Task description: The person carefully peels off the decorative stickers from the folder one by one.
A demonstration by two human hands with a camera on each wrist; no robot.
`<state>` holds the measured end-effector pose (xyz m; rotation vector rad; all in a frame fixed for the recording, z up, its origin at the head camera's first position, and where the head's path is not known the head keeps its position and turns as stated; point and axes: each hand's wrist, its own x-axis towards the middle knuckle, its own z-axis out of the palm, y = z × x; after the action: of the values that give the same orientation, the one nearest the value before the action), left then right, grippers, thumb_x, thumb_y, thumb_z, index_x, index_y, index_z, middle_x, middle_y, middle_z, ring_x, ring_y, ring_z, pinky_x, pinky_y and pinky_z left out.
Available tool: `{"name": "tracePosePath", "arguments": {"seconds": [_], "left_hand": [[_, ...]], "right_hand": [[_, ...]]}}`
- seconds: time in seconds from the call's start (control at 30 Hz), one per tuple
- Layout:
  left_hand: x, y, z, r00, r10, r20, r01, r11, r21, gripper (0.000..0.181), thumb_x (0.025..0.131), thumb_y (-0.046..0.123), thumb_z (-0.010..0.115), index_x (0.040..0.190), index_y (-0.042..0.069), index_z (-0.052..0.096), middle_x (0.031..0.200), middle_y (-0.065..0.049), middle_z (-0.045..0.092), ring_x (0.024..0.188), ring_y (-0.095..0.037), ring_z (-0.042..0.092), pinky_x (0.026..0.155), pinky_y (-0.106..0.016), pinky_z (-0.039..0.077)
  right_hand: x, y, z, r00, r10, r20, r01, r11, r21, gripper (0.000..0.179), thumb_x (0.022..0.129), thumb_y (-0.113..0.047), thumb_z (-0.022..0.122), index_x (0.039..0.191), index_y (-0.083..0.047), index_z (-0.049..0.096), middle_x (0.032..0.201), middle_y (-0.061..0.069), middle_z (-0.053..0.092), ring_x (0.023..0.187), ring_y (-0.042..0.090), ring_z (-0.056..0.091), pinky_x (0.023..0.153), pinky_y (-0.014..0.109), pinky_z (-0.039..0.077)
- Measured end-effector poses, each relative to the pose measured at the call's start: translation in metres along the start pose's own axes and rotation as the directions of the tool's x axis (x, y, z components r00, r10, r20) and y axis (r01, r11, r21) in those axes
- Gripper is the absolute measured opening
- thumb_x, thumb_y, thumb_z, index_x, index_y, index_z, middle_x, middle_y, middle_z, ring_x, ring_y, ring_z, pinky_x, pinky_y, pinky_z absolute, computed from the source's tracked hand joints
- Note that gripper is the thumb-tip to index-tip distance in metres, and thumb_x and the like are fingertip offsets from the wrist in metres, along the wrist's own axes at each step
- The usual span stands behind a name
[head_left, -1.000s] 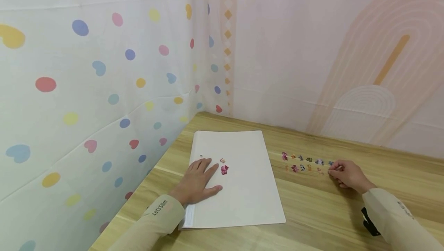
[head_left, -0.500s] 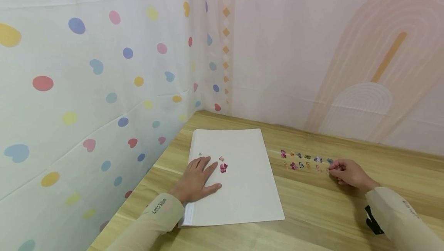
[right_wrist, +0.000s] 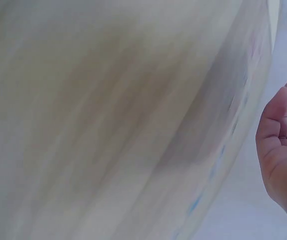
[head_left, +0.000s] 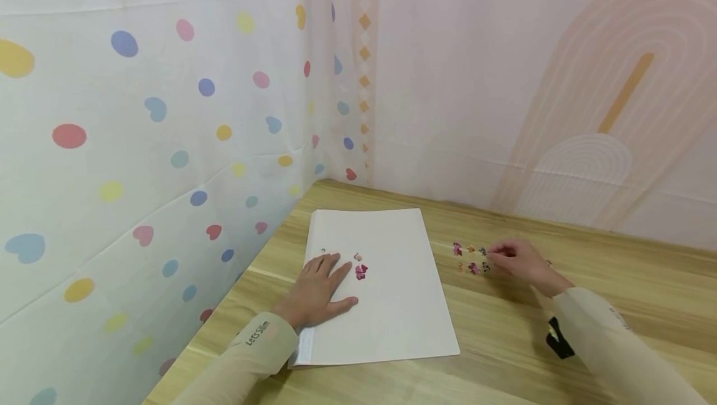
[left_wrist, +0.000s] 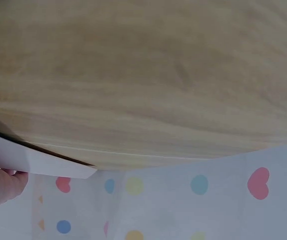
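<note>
A white folder (head_left: 392, 311) lies on the wooden table, with a pink sticker (head_left: 361, 272) and a few smaller ones on its cover. My left hand (head_left: 316, 290) rests flat on the folder's left side, fingers spread. To the right of the folder, small colourful stickers (head_left: 473, 268) lie in two rows. My right hand (head_left: 523, 262) is over the right part of these rows and covers several of them. Its thumb and index finger come together in a pinch, seemingly on a tiny sticker too small to make out. In the right wrist view that hand's fingers (right_wrist: 282, 107) are curled.
The wooden table (head_left: 403, 383) runs back to a pale pink curtain (head_left: 448, 81). On the left, a white curtain (head_left: 134, 280) with coloured dots and hearts borders the table edge. A black object (head_left: 560, 339) shows beside the right sleeve.
My right hand has moved left across the sticker rows toward the folder, uncovering a sticker at the far right end. The left hand has stayed in place on the folder.
</note>
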<state>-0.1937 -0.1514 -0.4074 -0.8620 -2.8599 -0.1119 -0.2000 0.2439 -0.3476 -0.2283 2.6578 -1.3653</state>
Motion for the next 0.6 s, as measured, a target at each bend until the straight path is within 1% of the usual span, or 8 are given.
{"name": "tracePosePath", "arguments": {"seconds": [0.07, 0.2, 0.27, 0.4, 0.47, 0.57, 0.6], "left_hand": [[0.000, 0.001, -0.001, 1.000, -0.003, 0.007, 0.003, 1.000, -0.005, 0.069, 0.082, 0.062, 0.038, 0.133, 0.015, 0.040, 0.134, -0.013, 0.035, 0.122, -0.030, 0.030, 0.102, -0.044, 0.019], [0.000, 0.000, -0.002, 1.000, -0.003, 0.014, 0.003, 1.000, -0.014, 0.070, 0.082, 0.062, 0.038, 0.134, 0.015, 0.040, 0.134, -0.013, 0.034, 0.122, -0.030, 0.029, 0.102, -0.045, 0.019], [-0.001, 0.000, -0.002, 1.000, 0.003, 0.010, -0.003, 1.000, -0.018, 0.070, 0.083, 0.062, 0.037, 0.134, 0.015, 0.039, 0.134, -0.013, 0.034, 0.122, -0.030, 0.029, 0.102, -0.045, 0.019], [-0.002, -0.001, -0.002, 0.999, 0.021, -0.026, -0.021, 0.999, -0.029, 0.068, 0.083, 0.060, 0.040, 0.132, 0.013, 0.041, 0.132, -0.015, 0.036, 0.120, -0.031, 0.030, 0.101, -0.045, 0.020], [-0.002, -0.001, -0.001, 0.999, 0.026, -0.037, -0.027, 0.999, -0.032, 0.068, 0.083, 0.060, 0.041, 0.132, 0.013, 0.042, 0.131, -0.015, 0.036, 0.120, -0.031, 0.031, 0.101, -0.045, 0.021], [-0.002, -0.001, -0.002, 0.999, 0.023, -0.034, -0.024, 0.999, -0.034, 0.068, 0.083, 0.061, 0.040, 0.132, 0.013, 0.043, 0.131, -0.014, 0.036, 0.120, -0.031, 0.031, 0.101, -0.044, 0.021], [-0.002, -0.001, -0.002, 0.999, 0.021, -0.025, -0.022, 0.999, -0.029, 0.069, 0.083, 0.062, 0.038, 0.132, 0.014, 0.042, 0.132, -0.014, 0.036, 0.121, -0.030, 0.031, 0.101, -0.044, 0.020]], "right_hand": [[0.008, -0.010, 0.015, 1.000, -0.007, 0.021, 0.006, 0.999, 0.043, 0.028, 0.088, -0.014, 0.054, 0.102, 0.010, 0.055, 0.076, 0.011, 0.056, 0.062, 0.014, 0.049, 0.055, 0.027, 0.045], [0.025, -0.026, 0.045, 0.998, -0.036, 0.051, 0.031, 0.995, 0.091, 0.024, 0.087, -0.013, 0.056, 0.098, 0.008, 0.057, 0.079, 0.014, 0.058, 0.066, 0.016, 0.052, 0.059, 0.029, 0.047], [0.033, -0.033, 0.061, 0.997, -0.049, 0.065, 0.043, 0.994, 0.097, 0.022, 0.086, -0.013, 0.057, 0.097, 0.006, 0.058, 0.080, 0.013, 0.058, 0.066, 0.017, 0.052, 0.060, 0.029, 0.047], [0.047, -0.049, 0.090, 0.993, -0.057, 0.099, 0.046, 0.993, 0.111, 0.017, 0.086, -0.011, 0.057, 0.095, 0.003, 0.059, 0.081, 0.010, 0.057, 0.067, 0.015, 0.051, 0.062, 0.028, 0.047], [0.053, -0.057, 0.104, 0.991, -0.069, 0.117, 0.056, 0.992, 0.117, 0.015, 0.085, -0.010, 0.057, 0.093, 0.002, 0.060, 0.079, 0.009, 0.058, 0.065, 0.014, 0.051, 0.061, 0.028, 0.047], [0.059, -0.069, 0.124, 0.987, -0.072, 0.145, 0.056, 0.992, 0.112, 0.012, 0.084, -0.009, 0.058, 0.091, 0.001, 0.062, 0.078, 0.007, 0.058, 0.065, 0.013, 0.050, 0.060, 0.026, 0.046], [0.061, -0.072, 0.130, 0.986, -0.073, 0.147, 0.059, 0.994, 0.095, 0.012, 0.084, -0.009, 0.059, 0.090, 0.000, 0.063, 0.077, 0.006, 0.058, 0.064, 0.012, 0.050, 0.059, 0.025, 0.045]]}}
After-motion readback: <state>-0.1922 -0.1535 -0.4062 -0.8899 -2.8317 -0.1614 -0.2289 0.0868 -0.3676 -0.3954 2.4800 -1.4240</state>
